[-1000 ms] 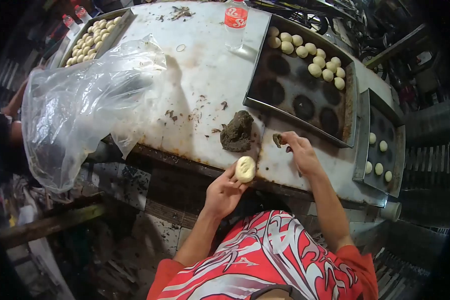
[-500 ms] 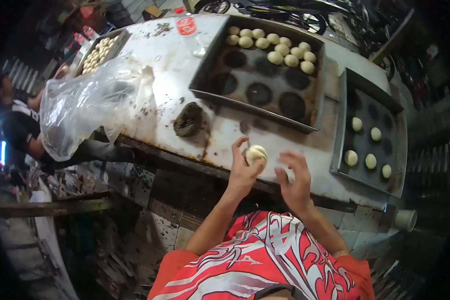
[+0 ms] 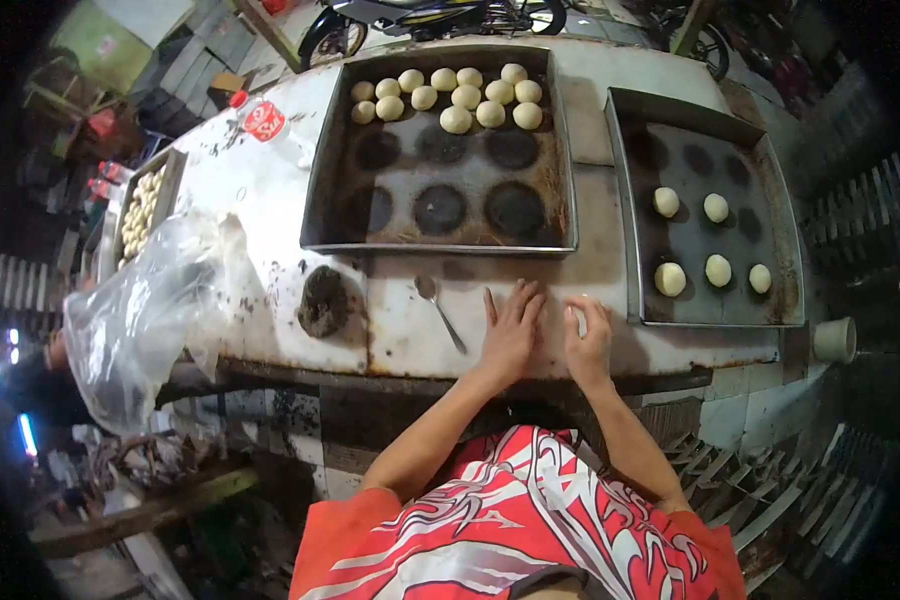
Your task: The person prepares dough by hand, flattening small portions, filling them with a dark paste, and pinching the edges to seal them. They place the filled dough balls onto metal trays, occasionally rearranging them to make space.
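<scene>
My left hand (image 3: 511, 335) lies on the tabletop, palm down, with its fingers stretched forward. Just to its right, my right hand (image 3: 588, 340) rests on the same surface with its fingers curled in. No dough shows between the hands; whether any lies under either of them is hidden. Left of my left hand is a metal spoon (image 3: 442, 314) with some dark filling on it. Farther left sits a dark brown lump of filling (image 3: 323, 302). Beyond the hands, a large metal tray (image 3: 440, 245) holds several round dough balls (image 3: 456, 120) along its far side.
At the right, a second metal tray (image 3: 710, 318) holds several dough balls (image 3: 718, 270). A clear plastic bag (image 3: 155, 320) hangs over the table's left edge, near a red-labelled bottle (image 3: 264, 121) and a far tray of small dough pieces (image 3: 142, 210). A motorcycle (image 3: 425, 18) stands behind.
Both hands have come down onto the table. The dough ball held in my left hand is out of sight now. The spoon has come into view, and the camera has turned.
</scene>
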Demonstrator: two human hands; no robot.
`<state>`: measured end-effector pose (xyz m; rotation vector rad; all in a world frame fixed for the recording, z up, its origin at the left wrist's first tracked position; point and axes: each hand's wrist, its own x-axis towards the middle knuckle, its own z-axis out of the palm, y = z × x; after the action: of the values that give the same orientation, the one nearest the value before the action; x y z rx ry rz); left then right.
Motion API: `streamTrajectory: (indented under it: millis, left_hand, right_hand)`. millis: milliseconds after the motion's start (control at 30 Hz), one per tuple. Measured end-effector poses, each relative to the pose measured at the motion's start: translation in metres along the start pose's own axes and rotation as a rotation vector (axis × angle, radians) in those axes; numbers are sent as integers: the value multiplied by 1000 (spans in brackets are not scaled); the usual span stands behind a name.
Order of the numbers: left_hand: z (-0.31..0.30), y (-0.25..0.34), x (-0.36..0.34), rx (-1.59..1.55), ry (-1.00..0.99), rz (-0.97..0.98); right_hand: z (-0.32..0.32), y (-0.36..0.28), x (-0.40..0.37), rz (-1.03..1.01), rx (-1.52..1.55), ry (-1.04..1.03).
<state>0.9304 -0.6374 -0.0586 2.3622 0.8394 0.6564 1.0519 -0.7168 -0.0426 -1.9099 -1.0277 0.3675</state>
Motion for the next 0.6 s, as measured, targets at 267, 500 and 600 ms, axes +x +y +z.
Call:
streamTrajectory:
  millis: [267, 500, 600]
  left_hand:
    - [-178, -76, 56, -509, 111, 91]
    - [-187, -151, 193, -70, -62, -59]
    - [-138, -175, 247, -45, -63, 21]
  right_hand:
    - [56, -25, -63, -372, -443, -271]
    - [75, -1, 29, -164, -653, 212]
    - [93, -34, -4, -206, -400, -10]
